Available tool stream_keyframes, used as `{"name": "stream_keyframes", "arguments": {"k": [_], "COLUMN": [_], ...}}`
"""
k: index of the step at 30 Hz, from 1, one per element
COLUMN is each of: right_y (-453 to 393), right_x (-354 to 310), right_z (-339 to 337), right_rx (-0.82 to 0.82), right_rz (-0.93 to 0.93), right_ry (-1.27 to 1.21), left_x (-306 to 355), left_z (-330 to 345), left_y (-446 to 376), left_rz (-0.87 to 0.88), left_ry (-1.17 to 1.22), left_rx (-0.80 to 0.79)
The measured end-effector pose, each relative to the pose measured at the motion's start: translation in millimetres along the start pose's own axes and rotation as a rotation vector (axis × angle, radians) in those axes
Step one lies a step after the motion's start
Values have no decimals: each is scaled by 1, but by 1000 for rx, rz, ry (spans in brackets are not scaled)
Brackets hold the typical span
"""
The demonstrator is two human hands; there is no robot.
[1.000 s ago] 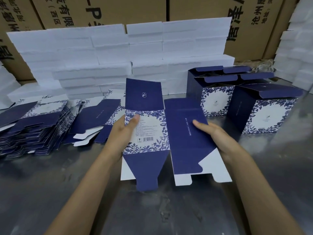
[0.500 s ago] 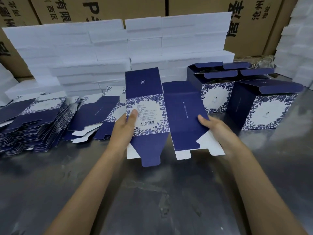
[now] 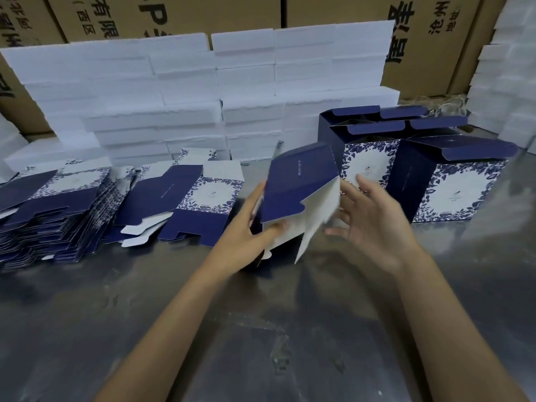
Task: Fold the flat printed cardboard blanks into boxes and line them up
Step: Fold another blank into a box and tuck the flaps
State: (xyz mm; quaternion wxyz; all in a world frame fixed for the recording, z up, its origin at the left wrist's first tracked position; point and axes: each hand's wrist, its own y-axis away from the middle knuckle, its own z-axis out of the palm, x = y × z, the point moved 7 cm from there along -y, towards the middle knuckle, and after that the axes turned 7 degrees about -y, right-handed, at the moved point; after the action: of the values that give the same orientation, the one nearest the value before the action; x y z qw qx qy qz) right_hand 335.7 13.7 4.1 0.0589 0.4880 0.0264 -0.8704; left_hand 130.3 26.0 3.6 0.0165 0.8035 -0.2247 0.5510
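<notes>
- One blank point(image 3: 298, 184) mid-table, half-opened, long axis running near-to-far, tilted right.
- My left hand point(image 3: 246, 227) grips its near-left edge; right hand point(image 3: 374, 219) spread loose beside its white flap.
- Three folded boxes point(image 3: 452, 187) far right; two flat stacks point(image 3: 58, 204) left.

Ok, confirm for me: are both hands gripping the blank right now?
No: only the left hand grips the blank; the right hand is open beside it.

Flat blanks point(image 3: 52, 210) left, folded boxes point(image 3: 452, 181) right, foam slabs point(image 3: 203, 91) behind
</notes>
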Motion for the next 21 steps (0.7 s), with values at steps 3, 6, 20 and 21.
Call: {"name": "stream_keyframes", "arguments": {"k": [3,6,20,21], "right_y": [-7,-7,-5,-4], "right_x": [12,23,15,13], "right_z": [5,7,14,13], "right_rx": [-30,-46,350,364], "right_rz": [-32,-33,-480,-494], "right_ry": [256,414,871,894], "left_x": [8,14,34,33], "left_z": [-18,-29,-23,-23], "left_y": [3,5,7,7], "left_rz": [9,13,96,94], "left_ry": [3,10,-93,-102], "left_rx": [149,254,188,184]}}
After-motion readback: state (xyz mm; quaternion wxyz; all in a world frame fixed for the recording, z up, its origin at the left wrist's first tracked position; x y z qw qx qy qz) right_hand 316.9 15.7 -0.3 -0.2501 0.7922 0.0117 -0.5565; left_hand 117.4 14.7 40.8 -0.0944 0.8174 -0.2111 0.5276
